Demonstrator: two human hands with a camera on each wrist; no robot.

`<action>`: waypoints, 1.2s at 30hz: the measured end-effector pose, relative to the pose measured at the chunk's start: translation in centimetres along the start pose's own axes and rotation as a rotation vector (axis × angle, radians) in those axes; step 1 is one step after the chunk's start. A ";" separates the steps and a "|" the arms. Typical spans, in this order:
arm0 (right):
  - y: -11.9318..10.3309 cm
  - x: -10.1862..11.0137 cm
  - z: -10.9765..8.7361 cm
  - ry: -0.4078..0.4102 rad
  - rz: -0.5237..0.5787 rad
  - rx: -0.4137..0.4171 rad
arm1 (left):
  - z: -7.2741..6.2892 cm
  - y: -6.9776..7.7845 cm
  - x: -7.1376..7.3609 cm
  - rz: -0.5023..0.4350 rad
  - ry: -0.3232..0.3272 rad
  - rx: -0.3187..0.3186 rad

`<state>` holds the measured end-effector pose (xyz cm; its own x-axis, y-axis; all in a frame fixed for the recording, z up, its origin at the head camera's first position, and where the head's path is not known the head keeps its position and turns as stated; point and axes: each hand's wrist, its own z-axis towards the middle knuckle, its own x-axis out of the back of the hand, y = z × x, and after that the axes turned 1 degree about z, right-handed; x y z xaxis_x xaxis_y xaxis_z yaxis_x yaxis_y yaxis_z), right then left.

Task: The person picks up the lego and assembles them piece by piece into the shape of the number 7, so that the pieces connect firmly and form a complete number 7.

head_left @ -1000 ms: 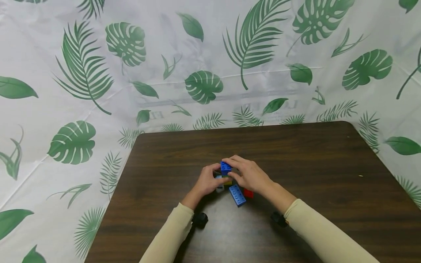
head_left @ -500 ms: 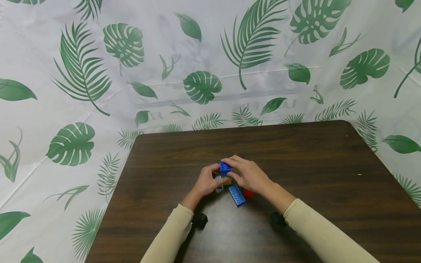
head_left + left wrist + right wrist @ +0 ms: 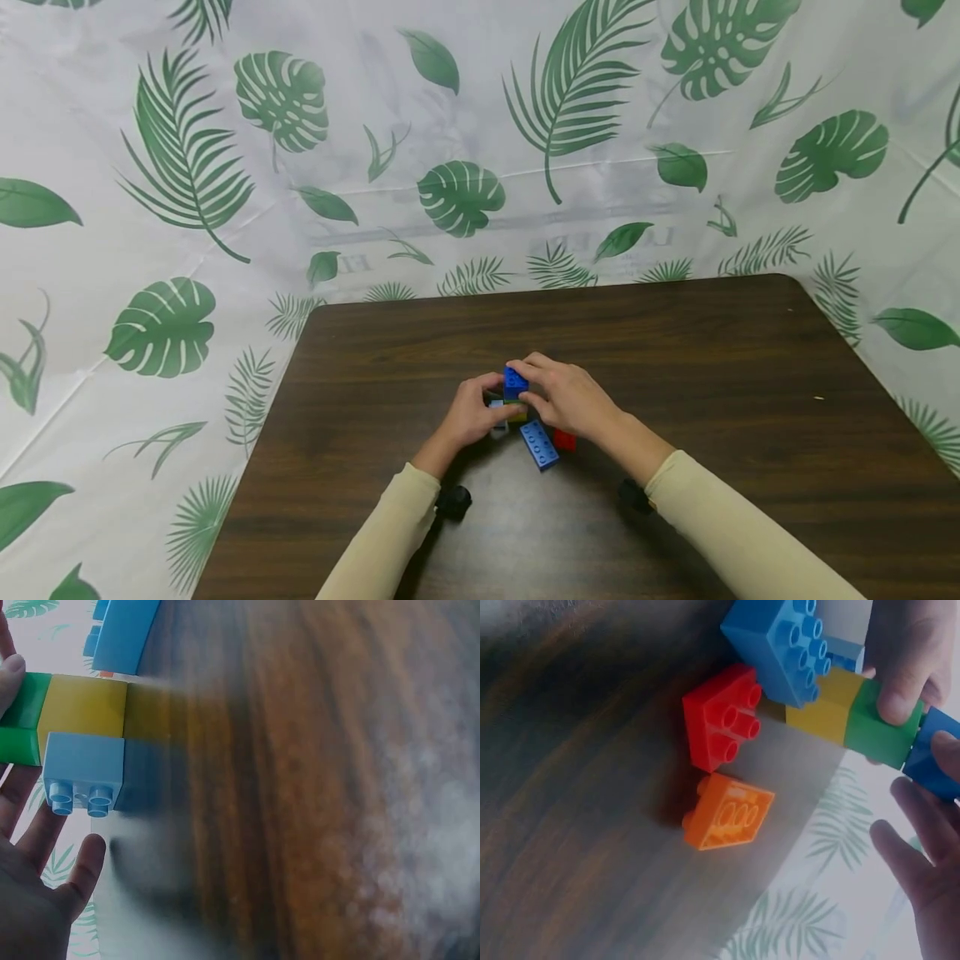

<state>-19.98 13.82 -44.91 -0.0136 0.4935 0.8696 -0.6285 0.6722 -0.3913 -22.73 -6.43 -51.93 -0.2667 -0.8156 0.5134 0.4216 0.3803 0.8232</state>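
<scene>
A stack of toy building bricks stands on the table, with a yellow brick (image 3: 823, 705) at the bottom, a green brick (image 3: 881, 726) on it and a dark blue brick (image 3: 515, 383) on top. My left hand (image 3: 468, 412) holds the green brick between thumb and fingers. From the right, my right hand (image 3: 572, 400) pinches the dark blue brick, which sits against the green one; in the right wrist view a thin line shows between them. Beside the yellow brick lies a light blue brick (image 3: 84, 766), close under my left hand.
A longer blue brick (image 3: 539, 445) lies in front of the stack. Near it are a red brick (image 3: 718, 716) and an orange brick (image 3: 727, 814) on its side, hidden in the head view. The dark wooden table (image 3: 712, 358) meets a leaf-print sheet (image 3: 480, 100) behind.
Both hands keep their places on the stack, with hardly any movement. The loose bricks stay where they were.
</scene>
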 end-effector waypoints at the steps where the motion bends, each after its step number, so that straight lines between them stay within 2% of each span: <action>1: -0.1 0.1 0.0 0.000 -0.004 0.001 | 0.0 0.0 0.0 -0.001 0.001 -0.004; 12: -0.2 -0.2 0.4 -0.026 -0.055 0.048 | -0.1 0.0 0.1 0.009 -0.005 -0.025; 17: 0.1 -0.7 0.0 -0.030 -0.012 0.012 | -0.2 -0.1 0.0 0.013 -0.016 -0.019; 19: 0.1 -0.8 -0.2 -0.016 0.000 0.003 | -0.2 -0.1 0.0 0.009 -0.039 -0.017; 22: 0.2 -0.9 -0.2 0.002 0.006 0.006 | -0.3 0.2 0.2 -0.055 -0.092 0.005; 28: 0.2 -1.2 -0.3 -0.007 0.018 0.001 | -0.4 0.5 0.4 -0.280 -0.190 0.072; 32: 0.3 -1.3 -0.4 0.007 0.035 -0.003 | 0.0 0.6 0.2 -0.302 -0.221 0.099; 36: 0.5 -1.0 -0.4 0.013 0.033 0.004 | 0.3 0.8 0.0 -0.298 -0.216 0.091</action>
<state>-19.94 13.87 -46.13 -0.0248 0.5224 0.8524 -0.6310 0.6531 -0.4186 -22.66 -5.94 -51.17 -0.5469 -0.7893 0.2791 0.2219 0.1847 0.9574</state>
